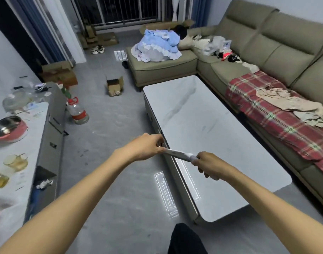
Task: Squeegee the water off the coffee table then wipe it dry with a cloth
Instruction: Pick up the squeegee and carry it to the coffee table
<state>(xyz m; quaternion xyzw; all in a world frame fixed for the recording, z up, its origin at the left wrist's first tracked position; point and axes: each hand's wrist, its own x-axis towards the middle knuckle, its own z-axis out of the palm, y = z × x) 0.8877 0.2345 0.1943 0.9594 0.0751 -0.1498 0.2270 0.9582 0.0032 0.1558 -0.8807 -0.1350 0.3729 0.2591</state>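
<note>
On the far left, a long white bench [14, 180] holds a shiny pot [8, 125] and some glass cups [16, 161]. A big water bottle [78, 112] with a red label stands on the gray floor beside it. Farther back, an open cardboard box [114, 86] sits on the floor. In the middle, the left hand [145, 146] pinches one end of a long white squeegee [179, 154], with its grip tight on the tip. The squeegee is up in the air, slanting over the near left edge of the coffee bench [212, 125], and it looks blurry. The right hand [210, 166] holds the other end, with its fingers curled round the handle. The bench top is pale and shiny. To the right is a green sofa [285, 43] with a red checked blanket [278, 116] on it.
</note>
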